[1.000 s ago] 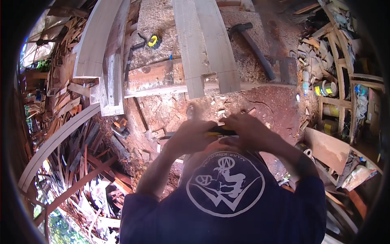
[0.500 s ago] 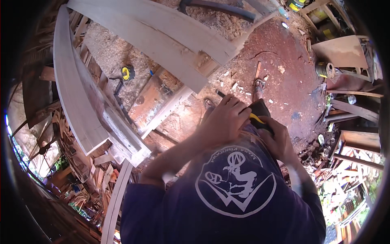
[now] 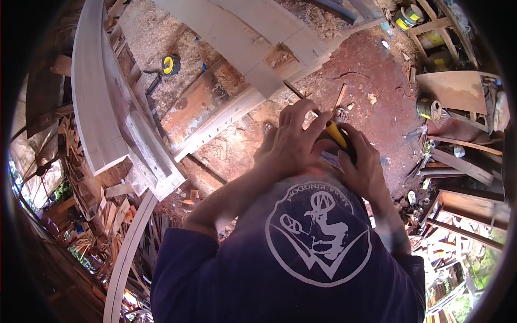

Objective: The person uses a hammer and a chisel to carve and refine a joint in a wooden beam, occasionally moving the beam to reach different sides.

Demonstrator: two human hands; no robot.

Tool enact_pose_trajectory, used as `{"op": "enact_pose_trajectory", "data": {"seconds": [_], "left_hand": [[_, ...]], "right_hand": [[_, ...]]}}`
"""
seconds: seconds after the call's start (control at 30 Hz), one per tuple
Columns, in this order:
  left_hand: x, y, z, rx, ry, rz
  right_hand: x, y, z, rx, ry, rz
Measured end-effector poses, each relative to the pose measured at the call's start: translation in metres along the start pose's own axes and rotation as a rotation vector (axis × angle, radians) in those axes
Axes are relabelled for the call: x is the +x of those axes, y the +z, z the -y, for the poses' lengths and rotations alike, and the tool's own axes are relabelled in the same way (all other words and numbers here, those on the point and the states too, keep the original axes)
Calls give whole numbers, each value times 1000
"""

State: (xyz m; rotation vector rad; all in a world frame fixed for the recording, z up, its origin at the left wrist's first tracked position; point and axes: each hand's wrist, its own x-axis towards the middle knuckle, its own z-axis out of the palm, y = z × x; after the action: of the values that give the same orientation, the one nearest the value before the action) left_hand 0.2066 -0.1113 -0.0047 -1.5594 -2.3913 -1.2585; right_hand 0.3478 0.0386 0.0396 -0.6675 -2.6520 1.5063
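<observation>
A long thin tool with a dark shaft and a yellow-and-black handle is in front of my chest; whether it is a chisel or a screwdriver I cannot tell. My right hand is closed round the handle. My left hand has its fingers bent over the shaft, partly hiding it. The shaft points forward and left, its tip appearing beside the cut end of a pale wide board. Whether tip and board touch is unclear.
Left lie a long curved plank and a pale grooved beam. A yellow-and-black tape measure sits on sawdust beyond. Cans and a wooden frame are at right. Offcuts are heaped at left.
The tool now points more steeply forward, with more shaft showing beyond my left hand. More of its yellow handle shows. Both hands stay on it, while the whole view has shifted slightly.
</observation>
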Motion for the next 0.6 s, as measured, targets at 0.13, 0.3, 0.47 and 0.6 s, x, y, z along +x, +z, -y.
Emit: {"op": "enact_pose_trajectory", "data": {"seconds": [0.13, 0.3, 0.47, 0.6], "left_hand": [[-13, 2, 0, -150, -334, -21], [2, 16, 5, -690, -569, 17], [25, 12, -1, -1030, -951, 106], [35, 8, -8, -1175, -1056, 114]], "right_hand": [[3, 4, 3, -26, -88, -62], [9, -8, 6, 223, 221, 96], [12, -17, 9, 184, 151, 134], [2, -25, 9, 231, 173, 108]]}}
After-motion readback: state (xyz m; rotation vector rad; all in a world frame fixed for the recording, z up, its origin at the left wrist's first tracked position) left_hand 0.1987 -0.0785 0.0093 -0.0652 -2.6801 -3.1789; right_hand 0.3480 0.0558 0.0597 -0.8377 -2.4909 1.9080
